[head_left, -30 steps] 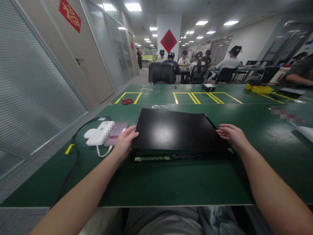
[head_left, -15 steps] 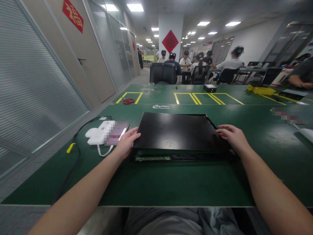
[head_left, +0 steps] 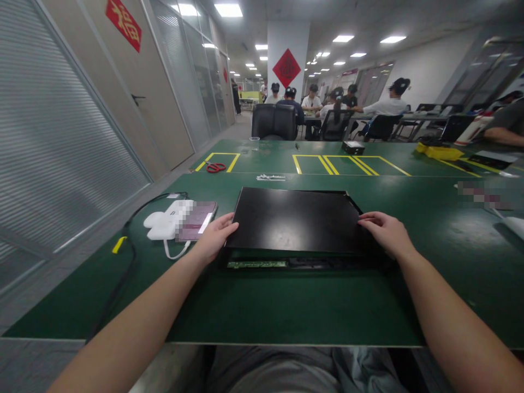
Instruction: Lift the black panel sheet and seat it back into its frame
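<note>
Looking like an open-plan office-workshop, showing glass partitions (head_left: 200,82), black chairs (head_left: 273,121), ceiling lights (head_left: 228,10) and a green table (head_left: 307,316) marked with yellow tape (head_left: 310,156).

Green table (head_left: 303,311) bears red-handled scissors (head_left: 215,167).

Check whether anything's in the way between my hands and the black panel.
Nothing visible is. The left hand grips the black panel at its left edge; the right hand is right at the opposite edge.

the wearer's two hands (head_left: 218,234), one black panel (head_left: 292,221), one circuit board (head_left: 257,265), one cup (head_left: 254,144) and one pair of scissors (head_left: 216,167) show.
</note>
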Demonstrator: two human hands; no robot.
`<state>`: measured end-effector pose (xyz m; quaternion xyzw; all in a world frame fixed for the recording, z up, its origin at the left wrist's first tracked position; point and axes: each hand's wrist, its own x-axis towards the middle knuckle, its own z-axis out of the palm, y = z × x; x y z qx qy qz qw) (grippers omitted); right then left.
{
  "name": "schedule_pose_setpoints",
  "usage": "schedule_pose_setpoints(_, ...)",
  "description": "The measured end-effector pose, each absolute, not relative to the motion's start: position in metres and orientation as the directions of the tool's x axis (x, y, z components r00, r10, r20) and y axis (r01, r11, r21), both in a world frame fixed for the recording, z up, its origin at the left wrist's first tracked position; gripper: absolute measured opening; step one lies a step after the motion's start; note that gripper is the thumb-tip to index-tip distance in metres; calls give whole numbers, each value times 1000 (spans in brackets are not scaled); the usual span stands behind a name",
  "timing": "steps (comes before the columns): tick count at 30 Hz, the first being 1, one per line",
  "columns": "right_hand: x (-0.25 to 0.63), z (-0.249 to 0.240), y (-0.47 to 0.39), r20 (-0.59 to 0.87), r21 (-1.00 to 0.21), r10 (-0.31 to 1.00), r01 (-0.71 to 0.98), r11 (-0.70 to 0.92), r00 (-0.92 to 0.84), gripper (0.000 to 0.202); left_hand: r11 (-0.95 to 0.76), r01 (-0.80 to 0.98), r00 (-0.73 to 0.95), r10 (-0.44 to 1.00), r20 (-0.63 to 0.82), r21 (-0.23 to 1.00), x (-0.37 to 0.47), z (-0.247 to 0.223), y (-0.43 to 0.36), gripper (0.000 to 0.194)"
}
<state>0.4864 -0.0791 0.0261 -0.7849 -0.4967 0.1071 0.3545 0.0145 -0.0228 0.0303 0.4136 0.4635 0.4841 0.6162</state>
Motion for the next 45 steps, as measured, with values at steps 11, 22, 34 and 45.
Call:
schedule_pose_setpoints(11, 486, 28, -79, 224, -555, 866, 789, -264, 447, 26, 155, -137, 96, 985, -143, 978, 15, 31, -25, 57)
schedule_pose_setpoints(22, 487, 27, -79, 237, -543, 872, 803, -246, 427, 24, 160, -146, 126, 982, -142, 976, 17, 33, -25, 49)
schedule_pose_setpoints(34, 489, 27, -79, 227, -538, 879, 807, -246, 419, 23, 149, -95, 120, 983, -137, 984, 18, 38, -28, 45)
schedule_pose_setpoints(45, 487, 28, -79, 234, -511, 876, 820, -259, 422, 21, 111, -71, 133, 986, -100, 991, 16, 39, -27, 51)
